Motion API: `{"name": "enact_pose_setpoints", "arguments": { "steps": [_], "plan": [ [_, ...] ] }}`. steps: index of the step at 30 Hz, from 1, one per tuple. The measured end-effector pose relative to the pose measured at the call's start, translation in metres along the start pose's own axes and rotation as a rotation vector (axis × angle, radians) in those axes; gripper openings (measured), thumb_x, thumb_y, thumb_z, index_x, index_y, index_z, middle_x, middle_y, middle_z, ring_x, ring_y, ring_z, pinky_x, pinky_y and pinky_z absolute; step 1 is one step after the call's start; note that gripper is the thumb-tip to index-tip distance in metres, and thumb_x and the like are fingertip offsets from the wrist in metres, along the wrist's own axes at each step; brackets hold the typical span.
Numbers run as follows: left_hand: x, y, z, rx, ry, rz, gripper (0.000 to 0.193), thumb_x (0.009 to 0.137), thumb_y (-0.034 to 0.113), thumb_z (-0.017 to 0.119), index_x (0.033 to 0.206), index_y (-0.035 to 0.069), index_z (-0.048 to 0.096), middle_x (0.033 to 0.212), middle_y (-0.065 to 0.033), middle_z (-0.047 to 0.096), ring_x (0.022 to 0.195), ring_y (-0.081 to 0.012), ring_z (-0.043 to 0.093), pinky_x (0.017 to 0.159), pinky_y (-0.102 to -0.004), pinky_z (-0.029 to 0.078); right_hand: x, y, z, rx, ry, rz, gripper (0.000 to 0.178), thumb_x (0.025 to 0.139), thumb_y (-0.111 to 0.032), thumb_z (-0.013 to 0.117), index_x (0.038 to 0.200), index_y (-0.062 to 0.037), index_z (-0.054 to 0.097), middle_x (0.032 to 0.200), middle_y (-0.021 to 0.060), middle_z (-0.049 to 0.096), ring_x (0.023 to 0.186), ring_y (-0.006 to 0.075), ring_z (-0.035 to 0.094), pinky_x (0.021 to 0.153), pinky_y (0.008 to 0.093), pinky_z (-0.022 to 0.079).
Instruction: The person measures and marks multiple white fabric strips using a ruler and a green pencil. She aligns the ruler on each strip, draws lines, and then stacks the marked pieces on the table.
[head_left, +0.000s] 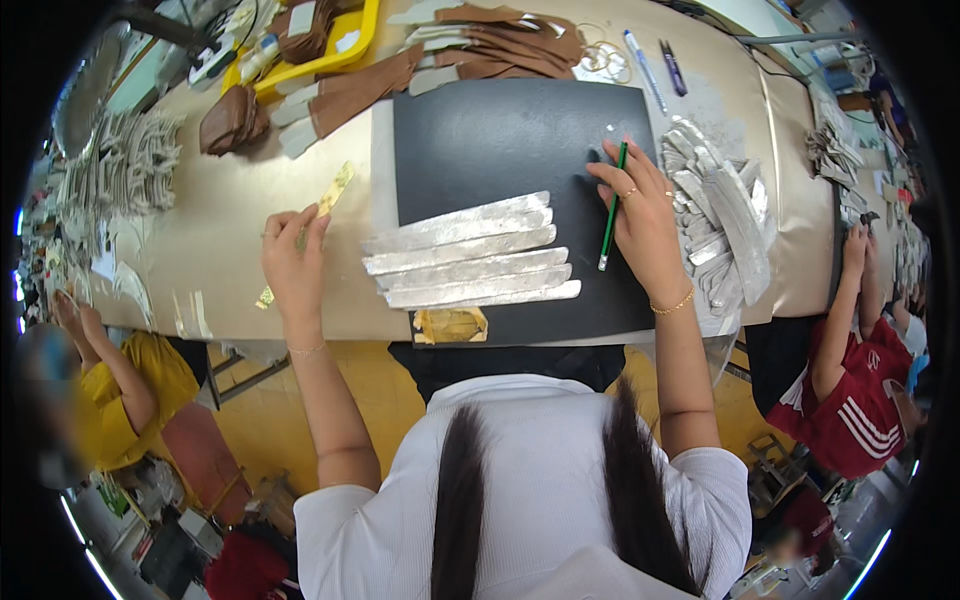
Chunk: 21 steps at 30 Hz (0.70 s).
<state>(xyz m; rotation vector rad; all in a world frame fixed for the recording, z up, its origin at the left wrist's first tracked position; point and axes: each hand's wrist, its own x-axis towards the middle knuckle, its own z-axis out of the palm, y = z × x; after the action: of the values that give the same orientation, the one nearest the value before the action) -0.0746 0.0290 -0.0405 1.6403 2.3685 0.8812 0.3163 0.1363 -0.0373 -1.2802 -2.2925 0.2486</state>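
Note:
My left hand [293, 255] pinches a narrow yellow strip [338, 188] with darker marks, held over the tan table left of the black mat [520, 130]. The strip's lower end shows below my fingers; its middle is hidden by them. In my right hand [645, 215], a green pencil [610, 225] rests between the fingers, above the mat's right side, its eraser end toward me. Several silvery-white strips [470, 255] lie in a slanted, overlapping row on the mat between my hands. A yellow, tape-like flat piece [450, 325] sits at the mat's front edge.
A heap of silvery strips [720, 215] lies right of the mat. Brown and grey strips [490, 45], a yellow tray [365, 40], a brown bundle [233, 120] and two pens [645, 70] are along the back. Grey stacks [125, 165] stand at left. People work on both sides.

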Motion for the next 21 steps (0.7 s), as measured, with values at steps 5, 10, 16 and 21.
{"name": "enact_pose_setpoints", "arguments": {
  "steps": [5, 10, 16, 21],
  "plan": [
    [0.003, -0.023, 0.030, -0.107, 0.053, -0.053, 0.025, 0.091, 0.015, 0.076, 0.112, 0.001, 0.077, 0.096, -0.0091, 0.063, 0.088, -0.0232, 0.062, 0.081, -0.0343, 0.050, 0.019, 0.018, 0.000, -0.241, -0.039, 0.046, 0.036, 0.095, -0.004, 0.060, 0.125, -0.0230, 0.068, 0.148, 0.0039, 0.057, 0.147, 0.0296, 0.042, 0.114, 0.0574, 0.031],
    [0.016, -0.010, 0.046, -0.160, 0.020, -0.097, 0.025, 0.092, 0.014, 0.076, 0.113, 0.001, 0.077, 0.096, -0.0083, 0.063, 0.089, -0.0222, 0.062, 0.082, -0.0339, 0.050, 0.029, 0.038, -0.005, -0.353, -0.026, 0.069, 0.043, 0.097, -0.004, 0.058, 0.132, -0.0276, 0.066, 0.148, 0.0037, 0.057, 0.148, 0.0283, 0.041, 0.114, 0.0642, 0.027],
    [0.026, -0.009, 0.055, -0.219, 0.013, 0.030, 0.025, 0.092, 0.012, 0.076, 0.113, -0.001, 0.076, 0.096, -0.0071, 0.062, 0.086, -0.0178, 0.060, 0.077, -0.0314, 0.050, 0.053, 0.051, -0.009, -0.388, 0.045, 0.066, 0.032, 0.098, -0.014, 0.061, 0.128, -0.0246, 0.070, 0.134, 0.0042, 0.065, 0.137, 0.0281, 0.052, 0.109, 0.0629, 0.033],
    [0.031, -0.004, 0.054, -0.302, -0.012, -0.008, 0.023, 0.094, 0.010, 0.075, 0.113, -0.002, 0.075, 0.097, -0.0052, 0.060, 0.080, -0.0119, 0.057, 0.068, -0.0270, 0.049, 0.098, 0.032, -0.015, -0.379, -0.167, 0.325, 0.024, 0.095, -0.031, 0.068, 0.114, -0.0190, 0.076, 0.106, 0.0061, 0.068, 0.106, 0.0261, 0.065, 0.095, 0.0531, 0.043]
  ]
}}
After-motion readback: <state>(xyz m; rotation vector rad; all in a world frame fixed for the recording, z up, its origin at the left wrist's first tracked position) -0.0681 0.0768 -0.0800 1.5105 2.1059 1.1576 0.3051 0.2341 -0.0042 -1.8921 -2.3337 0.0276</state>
